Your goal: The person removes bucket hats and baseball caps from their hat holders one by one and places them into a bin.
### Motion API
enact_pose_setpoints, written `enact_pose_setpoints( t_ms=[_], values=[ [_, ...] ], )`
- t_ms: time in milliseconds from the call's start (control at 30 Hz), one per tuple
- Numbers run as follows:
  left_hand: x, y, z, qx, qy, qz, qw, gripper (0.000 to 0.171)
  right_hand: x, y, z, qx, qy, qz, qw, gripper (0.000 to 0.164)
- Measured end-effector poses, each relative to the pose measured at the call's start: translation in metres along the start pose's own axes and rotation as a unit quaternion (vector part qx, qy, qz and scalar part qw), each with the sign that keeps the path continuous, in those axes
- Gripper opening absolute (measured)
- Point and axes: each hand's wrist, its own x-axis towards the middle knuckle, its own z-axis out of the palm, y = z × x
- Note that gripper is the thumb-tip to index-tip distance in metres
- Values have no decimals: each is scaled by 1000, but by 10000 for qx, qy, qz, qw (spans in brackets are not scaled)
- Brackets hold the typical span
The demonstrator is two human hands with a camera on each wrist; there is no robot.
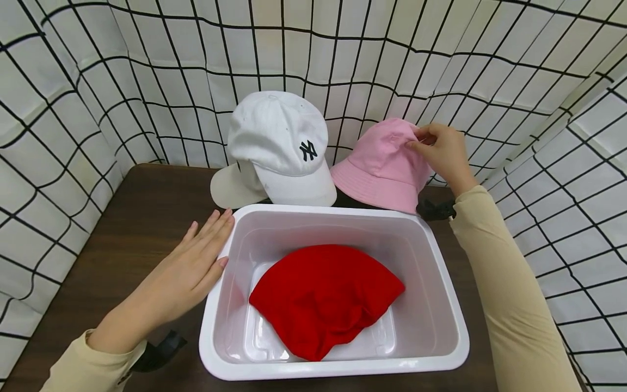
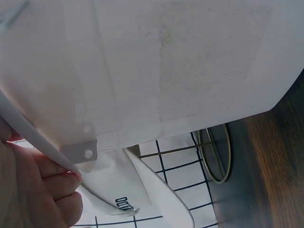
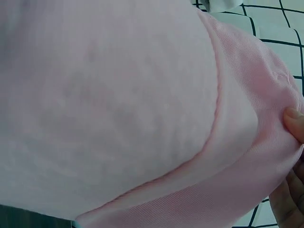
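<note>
A pink bucket hat (image 1: 382, 163) stands at the back right of the white plastic tub. My right hand (image 1: 443, 155) pinches its crown between thumb and fingers; the right wrist view shows the pink hat (image 3: 247, 142) close up, with the thumb (image 3: 295, 123) on the cloth. My left hand (image 1: 196, 267) rests on the left rim of the tub (image 1: 215, 321) with its fingers straight. Inside the tub lies a red hat (image 1: 328, 299), folded flat. Beside the pink hat sits a white cap (image 1: 279, 133) with dark letters, overlapping a cream cap (image 1: 235, 185).
The tub stands on a dark wooden table (image 1: 132, 228). Black wire grid panels (image 1: 171, 81) backed with white sheeting enclose the back and both sides. In the left wrist view, a bent metal wire stand (image 2: 213, 152) shows behind the tub.
</note>
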Motion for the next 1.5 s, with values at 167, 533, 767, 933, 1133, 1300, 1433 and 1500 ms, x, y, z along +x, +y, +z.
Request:
enact_pose_setpoints(
  t_ms=[167, 533, 767, 933, 1133, 1300, 1433, 1500],
  values=[
    [1, 0, 0, 68, 48, 13, 10000, 62, 1, 2, 0, 425, 200, 221, 9987, 26],
    [2, 0, -2, 63, 68, 17, 10000, 62, 3, -5, -7, 921, 417, 438, 9939, 27],
    [-3, 2, 2, 40, 61, -10, 10000, 62, 1, -3, -7, 1031, 437, 423, 9928, 24],
    [-5, 2, 4, 98, 58, -3, 9999, 62, -1, -3, -4, 980, 521, 373, 9931, 22],
    [-4, 1, 4, 111, 82, -7, 9999, 62, 2, -3, -6, 983, 994, 118, 9901, 21],
    [-3, 1, 2, 120, 90, -16, 9999, 63, 3, -3, -10, 1035, 1283, 23, 9863, 21],
    [-2, 1, 2, 140, 99, 1, 9999, 63, 1, -4, -12, 1047, 1357, 85, 9852, 22],
    [-2, 0, 2, 150, 102, 2, 9998, 63, 0, -4, -13, 1080, 1420, 100, 9839, 20]
  ],
)
